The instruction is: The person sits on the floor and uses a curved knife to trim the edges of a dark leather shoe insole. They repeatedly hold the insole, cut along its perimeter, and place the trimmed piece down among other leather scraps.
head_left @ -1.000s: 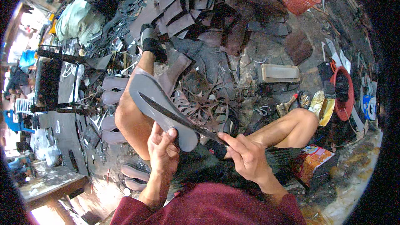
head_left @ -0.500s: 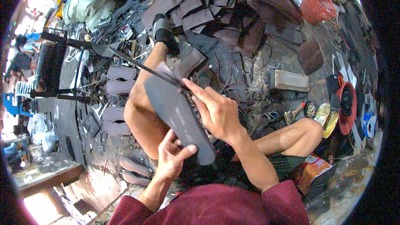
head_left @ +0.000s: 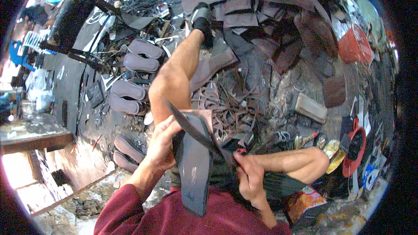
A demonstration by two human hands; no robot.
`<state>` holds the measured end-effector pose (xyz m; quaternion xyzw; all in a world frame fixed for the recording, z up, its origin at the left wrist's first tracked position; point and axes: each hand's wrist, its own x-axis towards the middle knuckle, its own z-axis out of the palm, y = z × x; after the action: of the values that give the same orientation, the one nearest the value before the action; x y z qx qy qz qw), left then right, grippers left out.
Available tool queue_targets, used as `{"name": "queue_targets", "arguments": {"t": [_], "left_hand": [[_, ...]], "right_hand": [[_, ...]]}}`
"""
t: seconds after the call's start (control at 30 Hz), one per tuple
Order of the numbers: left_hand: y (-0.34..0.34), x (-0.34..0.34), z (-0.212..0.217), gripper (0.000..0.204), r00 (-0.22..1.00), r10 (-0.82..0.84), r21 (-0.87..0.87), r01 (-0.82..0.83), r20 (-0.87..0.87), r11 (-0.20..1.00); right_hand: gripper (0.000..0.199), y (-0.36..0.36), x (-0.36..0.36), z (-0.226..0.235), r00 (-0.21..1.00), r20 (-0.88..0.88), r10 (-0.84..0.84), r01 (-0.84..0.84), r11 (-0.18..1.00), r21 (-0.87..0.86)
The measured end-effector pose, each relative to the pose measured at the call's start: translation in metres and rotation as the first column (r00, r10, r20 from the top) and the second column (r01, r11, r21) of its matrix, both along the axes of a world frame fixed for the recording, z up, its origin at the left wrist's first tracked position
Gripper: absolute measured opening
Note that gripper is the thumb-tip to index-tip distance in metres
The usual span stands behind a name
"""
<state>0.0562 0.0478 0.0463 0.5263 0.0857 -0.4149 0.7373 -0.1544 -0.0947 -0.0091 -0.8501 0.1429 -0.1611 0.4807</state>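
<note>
A dark grey, sole-shaped piece (head_left: 194, 172) hangs over my lap, its narrower end against my maroon shirt. My left hand (head_left: 162, 144) is closed on its upper left edge. Behind its top, a corner of a pinkish-brown sheet (head_left: 206, 116) shows. Across the upper part of the sole lies a long, dark, tapering blade (head_left: 191, 126), apparently a knife, its point toward the upper left. My right hand (head_left: 250, 177) is closed at the knife's other end, beside a small red spot; the fingers partly hide the handle.
Pairs of grey soles (head_left: 141, 63) lie on the floor at left. Brown sheets (head_left: 241, 8) are heaped beyond my foot, with cut strips (head_left: 230, 109) between my legs. A red basket (head_left: 355, 45), a pale block (head_left: 311, 108) and a wooden bench (head_left: 37, 141) stand around.
The sole has come closer to my body and turned more upright. My left hand has shifted from its lower end to its upper left edge. My right hand has drawn down and right with the knife.
</note>
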Motion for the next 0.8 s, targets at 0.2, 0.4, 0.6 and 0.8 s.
{"name": "queue_targets", "arguments": {"t": [0.2,0.4,0.6,0.8], "left_hand": [[0.008,0.000,-0.016,0.037,0.987,-0.133,-0.020,0.131,-0.093,0.991],[0.001,0.007,-0.015,0.034,0.956,-0.288,0.026,0.290,-0.052,0.957],[-0.004,0.012,-0.010,0.027,0.894,-0.447,0.109,0.448,-0.039,0.887],[-0.015,0.007,-0.014,0.047,0.727,-0.673,0.282,0.623,0.134,0.729]], "right_hand": [[0.043,-0.004,-0.056,-0.020,0.992,-0.109,-0.066,0.066,0.998,-0.003],[0.054,-0.062,0.024,0.005,0.979,-0.103,0.178,-0.189,0.975,-0.112],[0.052,-0.100,0.085,0.047,0.881,-0.213,0.423,-0.452,0.884,-0.116],[0.054,-0.107,0.132,0.071,0.706,-0.314,0.634,-0.648,0.758,0.072]]}}
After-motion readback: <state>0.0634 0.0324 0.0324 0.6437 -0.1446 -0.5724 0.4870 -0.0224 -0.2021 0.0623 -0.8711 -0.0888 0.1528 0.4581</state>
